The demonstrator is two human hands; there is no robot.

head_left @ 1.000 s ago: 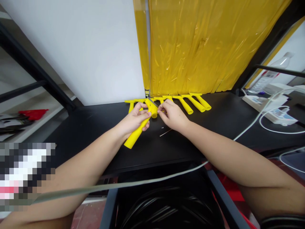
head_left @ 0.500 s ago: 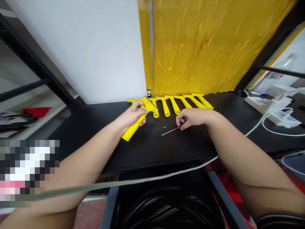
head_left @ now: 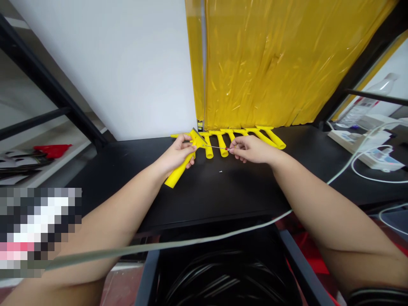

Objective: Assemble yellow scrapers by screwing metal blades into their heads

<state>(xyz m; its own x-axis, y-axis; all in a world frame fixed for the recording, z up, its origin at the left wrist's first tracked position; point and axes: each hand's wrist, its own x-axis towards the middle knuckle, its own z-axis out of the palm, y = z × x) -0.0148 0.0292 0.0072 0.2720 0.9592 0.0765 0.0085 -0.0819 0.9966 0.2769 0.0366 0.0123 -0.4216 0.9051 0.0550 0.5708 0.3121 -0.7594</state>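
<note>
My left hand is closed around a yellow scraper, its hollow handle slanting down to the left and a thin metal edge along its head. In my right hand is a thin screwdriver with a red part at the grip. Its tip is at the screw on the scraper's head; whether it sits in the slot I cannot make out. On the black table below lies a small metal screw. Several similar yellow scrapers lie in a row behind my hands.
A yellow film-covered panel and a white panel stand behind the table. To the right are white devices and a plastic bottle. A pale cable crosses in front of the table edge.
My right hand has raised the screwdriver and moved left, bringing its tip from low over the table up to the scraper's head. My left hand has stayed nearly still.
</note>
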